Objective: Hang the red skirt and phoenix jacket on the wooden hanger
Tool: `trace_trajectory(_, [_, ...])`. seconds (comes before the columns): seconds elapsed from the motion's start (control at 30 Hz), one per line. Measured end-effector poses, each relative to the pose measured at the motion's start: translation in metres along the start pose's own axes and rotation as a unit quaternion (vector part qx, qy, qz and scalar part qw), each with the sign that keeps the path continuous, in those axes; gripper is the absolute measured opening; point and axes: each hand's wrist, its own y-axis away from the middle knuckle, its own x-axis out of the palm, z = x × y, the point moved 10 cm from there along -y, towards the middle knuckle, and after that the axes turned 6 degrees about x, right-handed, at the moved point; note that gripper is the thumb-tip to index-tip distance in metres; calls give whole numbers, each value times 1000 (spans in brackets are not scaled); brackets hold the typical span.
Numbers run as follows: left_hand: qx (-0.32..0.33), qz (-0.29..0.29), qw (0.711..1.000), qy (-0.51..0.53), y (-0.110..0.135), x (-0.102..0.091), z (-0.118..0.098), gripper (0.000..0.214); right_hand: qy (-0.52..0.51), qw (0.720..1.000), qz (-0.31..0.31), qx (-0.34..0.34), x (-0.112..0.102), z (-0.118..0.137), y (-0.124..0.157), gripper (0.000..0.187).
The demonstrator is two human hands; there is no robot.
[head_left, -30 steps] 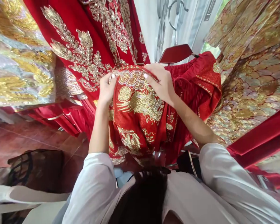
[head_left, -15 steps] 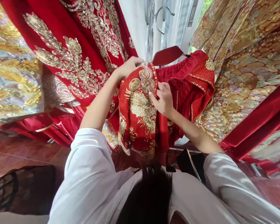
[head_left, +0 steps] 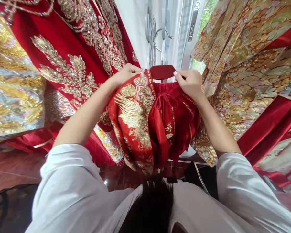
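A red garment with gold embroidery hangs from a dark red hanger with a metal hook. My left hand is closed on the garment's embroidered top edge at the hanger's left end. On the right end, my right hand pinches the plain red waistband. The cloth drapes down between my forearms, folded in loose pleats.
More red and gold embroidered garments hang close on the left and gold-scaled ones on the right. A white wall and window frame lie behind the hanger. Reddish tiled floor shows at the lower left.
My right hand has moved from the embroidered panel up and right to the waistband. The garment has spread across the hanger. My left hand stayed at the top edge.
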Motion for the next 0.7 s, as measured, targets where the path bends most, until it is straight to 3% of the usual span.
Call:
trace_trajectory(0.1, [-74, 83, 993, 33, -2, -1, 7, 17, -43, 998, 49, -10, -6, 6, -3, 38])
trace_trajectory(0.27, [-174, 137, 972, 85, 3, 11, 17, 11, -153, 958, 238, 52, 9, -5, -26, 22])
trace_trajectory(0.37, [-181, 143, 968, 96, 7, 18, 14, 18, -201, 914, 326, 130, 35, -17, -33, 10])
trace_trajectory(0.47, [-203, 113, 967, 105, 10, 13, 15, 36, -260, 844, 423, 203, 66, -22, -25, 9])
trace_trajectory(0.5, [-208, 104, 967, 108, 10, 11, 14, 44, -274, 828, 438, 216, 72, -22, -22, 9])
trace_trajectory(0.6, [-178, 75, 978, 76, 0, 4, 6, 63, -287, 825, 431, 225, 76, -23, -20, 13])
trace_trajectory(0.7, [-132, 63, 989, 23, -18, 7, -5, 47, -274, 827, 439, 219, 74, -22, -15, 14])
